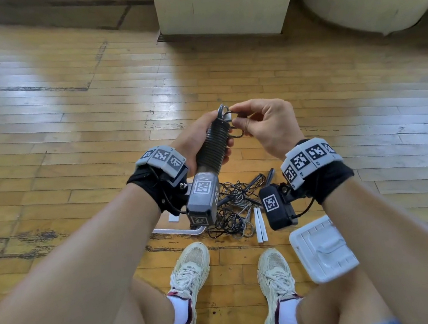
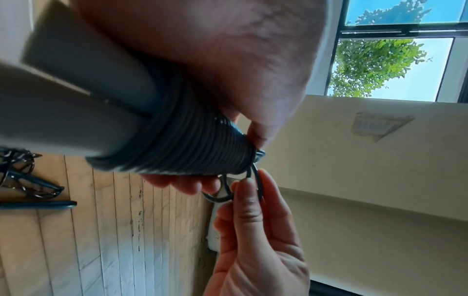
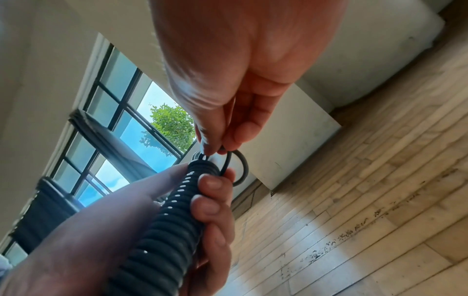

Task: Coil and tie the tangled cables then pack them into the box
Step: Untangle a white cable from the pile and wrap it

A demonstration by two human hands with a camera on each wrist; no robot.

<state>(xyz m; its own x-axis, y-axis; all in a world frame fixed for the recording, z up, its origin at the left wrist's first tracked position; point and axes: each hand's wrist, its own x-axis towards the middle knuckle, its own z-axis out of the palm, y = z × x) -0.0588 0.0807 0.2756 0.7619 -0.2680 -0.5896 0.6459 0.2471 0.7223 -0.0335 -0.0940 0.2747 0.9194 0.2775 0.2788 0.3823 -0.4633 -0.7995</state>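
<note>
1. White sneakers (image 1: 190, 270) sit closest to me in the head view, planted on the wooden floor (image 1: 70, 111), with a white plastic box (image 1: 322, 249) lying just beside my right foot.
2. A bit further out on the floor there's the tangled cables (image 1: 232, 207) pile, a dark messy knot with two white strips (image 1: 260, 224) just beside it on the box side.
3. Up in the air above that pile, my left hand (image 1: 200, 139) has its fingers curled round a coiled cable (image 1: 215, 146), a tight dark spiral wound up like a spring. The left wrist view shows the same grip, thumb on one side and fingers under it.
4. My right hand (image 1: 267, 124) is pinching the loose cable end (image 1: 235, 122) at the top of the coil between thumb and fingertips (image 3: 210, 148). That end makes a couple of small loops right at the tip of the spiral.
5. Furthest back there's a cream wall block (image 1: 222, 2) standing on the floor, and the wrist views catch a window (image 2: 395, 50) with green leaves outside.
</note>
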